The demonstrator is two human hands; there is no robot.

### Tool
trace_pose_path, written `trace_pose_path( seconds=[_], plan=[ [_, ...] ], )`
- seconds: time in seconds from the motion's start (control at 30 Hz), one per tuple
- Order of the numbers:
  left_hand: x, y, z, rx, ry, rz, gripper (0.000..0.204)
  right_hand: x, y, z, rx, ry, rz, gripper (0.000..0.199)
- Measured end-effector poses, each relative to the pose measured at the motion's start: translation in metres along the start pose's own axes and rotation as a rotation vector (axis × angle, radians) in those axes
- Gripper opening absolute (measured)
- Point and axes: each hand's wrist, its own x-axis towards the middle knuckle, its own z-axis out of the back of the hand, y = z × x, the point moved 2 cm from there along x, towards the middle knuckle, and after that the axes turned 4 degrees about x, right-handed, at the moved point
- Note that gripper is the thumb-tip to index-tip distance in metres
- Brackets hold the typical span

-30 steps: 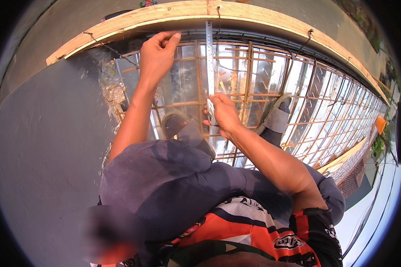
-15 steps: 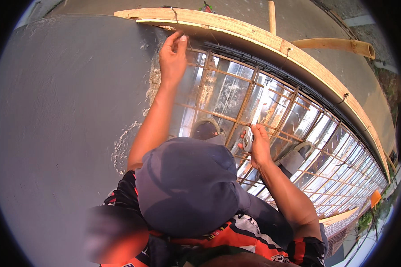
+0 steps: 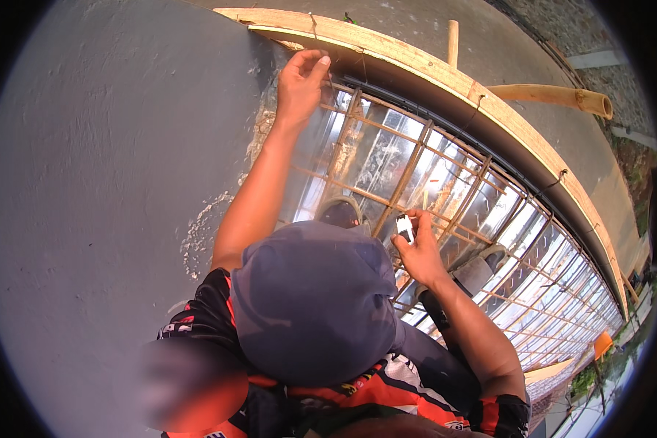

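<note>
Left hand (image 3: pixel 301 82) stretched far forward along a straight arm, fingertips pressed together against the near corner of the rebar grid (image 3: pixel 445 197), just under the wooden form board (image 3: pixel 416 62). Looks like a pinch on something thin at that junction, perhaps a tie wire or the end of a tape; too small to tell which. Placed there, by the look of it, to anchor a point hard against the board's edge.

Right hand (image 3: pixel 418 252) drawn in closer to the body, fingers curled round a small white object (image 3: pixel 404 228), held just above a crossing of bars. Thumb and forefinger closed on it, palm turned inward, wrist bent back for a clear view of the grid below.

Grid laid over shiny plastic sheeting (image 3: pixel 387 157), bars apart from the sheet, presumably for clearance. Grey concrete slab (image 3: pixel 109 182) to the left, smooth apart from pale crumbs along its edge. Bamboo pole (image 3: pixel 555 95) beyond the board, well apart from both hands. Sandalled feet (image 3: pixel 482 266) set among the bars.
</note>
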Motion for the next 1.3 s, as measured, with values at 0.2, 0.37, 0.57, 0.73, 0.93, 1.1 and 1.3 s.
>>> trace_pose_path(
  seconds=[0.2, 0.37, 0.57, 0.73, 0.93, 1.1, 1.3],
  plan=[
    [0.002, -0.007, -0.004, -0.082, -0.009, 0.097, 0.020, 0.011, 0.020, -0.002, -0.641, 0.060, 0.414, 0.057],
    [0.003, -0.009, -0.006, -0.008, -0.004, 0.037, 0.025, 0.015, 0.018, -0.010, -0.858, 0.080, 0.512, 0.059],
    [0.005, 0.005, 0.013, -0.356, 0.081, 0.116, 0.044, 0.011, 0.022, -0.005, -1.002, 0.061, 0.641, 0.057],
    [0.010, 0.017, 0.023, -0.273, 0.075, 0.147, 0.050, 0.025, 0.003, -0.002, -0.852, 0.074, 0.689, 0.052],
    [0.023, 0.016, 0.016, -0.093, 0.117, 0.391, 0.024, 0.041, -0.027, -0.004, -0.770, 0.018, 0.779, 0.051],
    [0.026, 0.022, 0.028, -0.184, 0.241, 0.354, 0.027, 0.041, -0.030, -0.008, -0.805, 0.008, 0.823, 0.049],
    [0.011, 0.004, 0.027, -0.273, 0.340, 0.344, 0.032, 0.043, -0.034, -0.010, -0.811, -0.013, 0.830, 0.049]
  ],
)
